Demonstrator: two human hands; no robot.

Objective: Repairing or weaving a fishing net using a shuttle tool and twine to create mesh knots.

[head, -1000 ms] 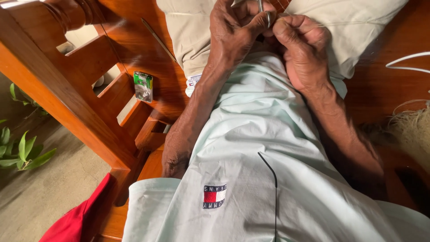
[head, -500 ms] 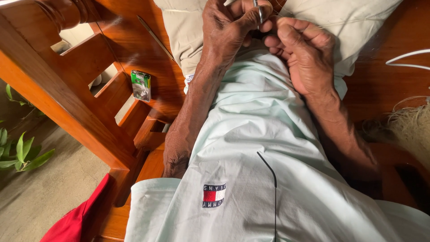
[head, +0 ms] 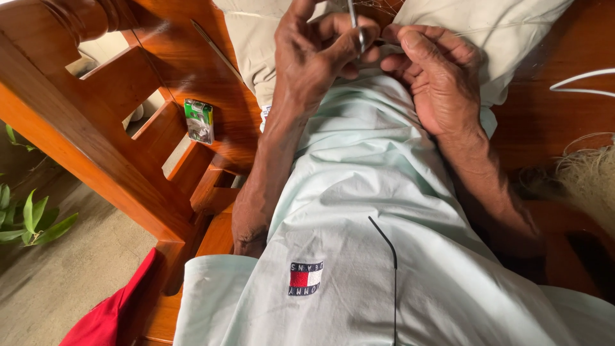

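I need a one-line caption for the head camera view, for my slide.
Left hand pinches a thin metal tool while the right hand grips nearby, above a pale green shirt on a wooden seat.

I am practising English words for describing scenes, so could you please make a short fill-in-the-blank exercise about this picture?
1. The left hand pinches a thin ____ tool between its fingertips.
2. The pale shirt has a red, white and blue ____ on its chest.
3. A small green object rests on the ____ bench.
4. A ____ cloth lies at the lower left.

Missing words: metal; patch; wooden; red
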